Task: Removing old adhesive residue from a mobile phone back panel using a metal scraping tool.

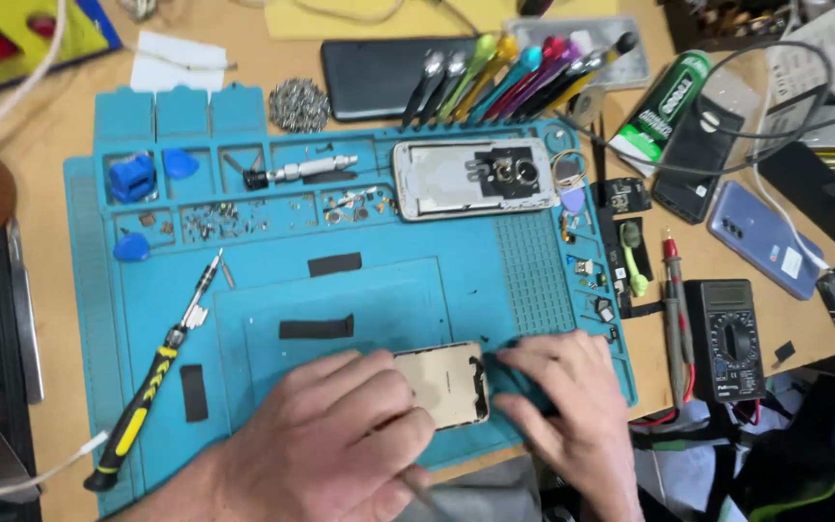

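Cluttered wooden bench (60,174), blue repair mat (388,280). My left hand (326,445) and right hand (567,406) both grip one phone panel (446,382), near mat edge. One screwdriver (152,377) left, one multimeter (727,338) right, two black strips (316,327).

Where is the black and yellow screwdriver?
In the head view, the screwdriver lies slantwise on the blue mat's left side, beside the left hand.

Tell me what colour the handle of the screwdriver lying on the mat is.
Black with yellow markings, on the screwdriver left of the left hand; head view.
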